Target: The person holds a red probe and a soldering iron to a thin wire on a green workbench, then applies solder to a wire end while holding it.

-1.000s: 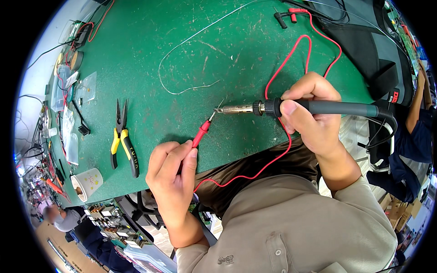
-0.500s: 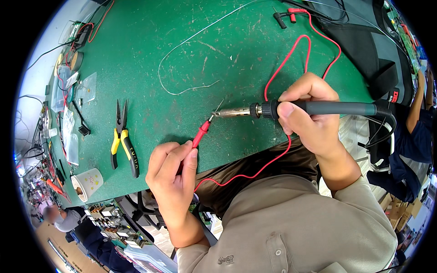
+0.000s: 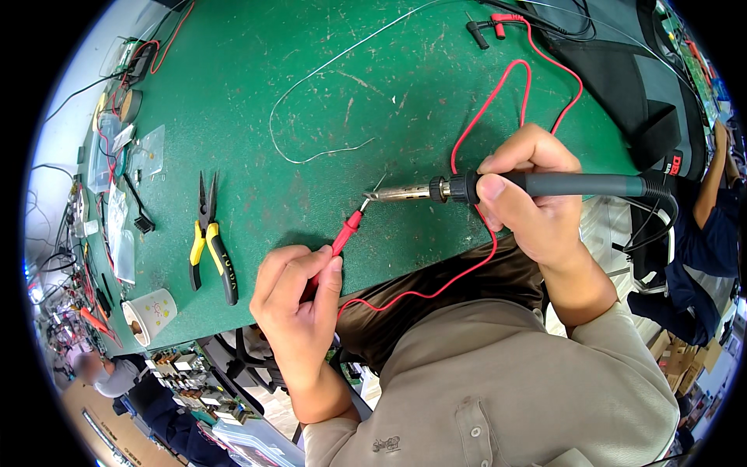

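My left hand (image 3: pixel 299 300) grips a red probe (image 3: pixel 348 232) with a bare metal tip angled up and away from me, its red lead (image 3: pixel 436 295) curving off toward the right. My right hand (image 3: pixel 537 214) holds a soldering iron (image 3: pixel 397 192) with a dark handle; its hot end meets the probe's metal tip, where a short thin wire sticks up. Just beyond lies a loose thin silvery wire (image 3: pixel 327 152). Long-nose pliers (image 3: pixel 210 253) with yellow and black handles rest on the green mat (image 3: pixel 350 78) to the left of my left hand.
A paper cup (image 3: pixel 156 315) sits at the near left. Cables and small bags (image 3: pixel 117 233) line the left side; a black and grey bag (image 3: pixel 622 93) and spare leads (image 3: pixel 490 31) are at the back right. Two other people show, seated lower left (image 3: pixel 109 373) and reaching at far right (image 3: pixel 708 210).
The probe and my left hand have shifted slightly toward me and to the right. My right hand and the iron have moved a little to the left. Both grips stay the same.
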The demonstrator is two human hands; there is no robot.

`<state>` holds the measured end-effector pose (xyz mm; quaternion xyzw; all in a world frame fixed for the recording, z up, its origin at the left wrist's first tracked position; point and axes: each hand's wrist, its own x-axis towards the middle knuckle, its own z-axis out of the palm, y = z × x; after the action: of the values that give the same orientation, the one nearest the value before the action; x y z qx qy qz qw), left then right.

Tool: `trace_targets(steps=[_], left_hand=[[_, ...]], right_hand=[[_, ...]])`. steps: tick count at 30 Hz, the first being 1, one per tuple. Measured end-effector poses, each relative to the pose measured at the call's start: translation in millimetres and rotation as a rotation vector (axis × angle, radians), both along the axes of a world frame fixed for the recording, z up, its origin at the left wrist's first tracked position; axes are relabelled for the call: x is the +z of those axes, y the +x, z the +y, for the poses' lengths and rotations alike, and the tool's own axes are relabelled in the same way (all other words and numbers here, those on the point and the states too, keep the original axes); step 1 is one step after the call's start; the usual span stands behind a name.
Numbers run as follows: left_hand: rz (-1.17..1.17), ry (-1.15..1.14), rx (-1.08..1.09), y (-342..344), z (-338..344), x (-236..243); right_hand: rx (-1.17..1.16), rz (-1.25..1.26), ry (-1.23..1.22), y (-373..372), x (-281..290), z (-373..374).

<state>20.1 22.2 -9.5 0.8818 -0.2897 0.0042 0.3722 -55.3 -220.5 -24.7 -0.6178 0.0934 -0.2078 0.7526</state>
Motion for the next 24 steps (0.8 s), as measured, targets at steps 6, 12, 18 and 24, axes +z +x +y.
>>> trace_targets(steps=[6, 12, 18, 24], left_hand=[[0.008, -0.007, 0.002, -0.1, -0.5, 0.0], [-0.03, -0.026, -0.01, 0.6, -0.6, -3.9], [-0.011, -0.038, -0.005, -0.6, -0.9, -3.9], [-0.01, -0.048, -0.005, -3.1, -0.6, -3.7]], right_hand=[[-0.033, 0.002, -0.017, 0.4, -0.7, -0.7], [-0.029, -0.029, 0.042, 0.0, 0.3, -2.0], [-0.019, -0.034, 0.058, -1.6, -0.1, -4.3], [0.007, -0.048, 0.017, -2.3, -1.6, -4.2]])
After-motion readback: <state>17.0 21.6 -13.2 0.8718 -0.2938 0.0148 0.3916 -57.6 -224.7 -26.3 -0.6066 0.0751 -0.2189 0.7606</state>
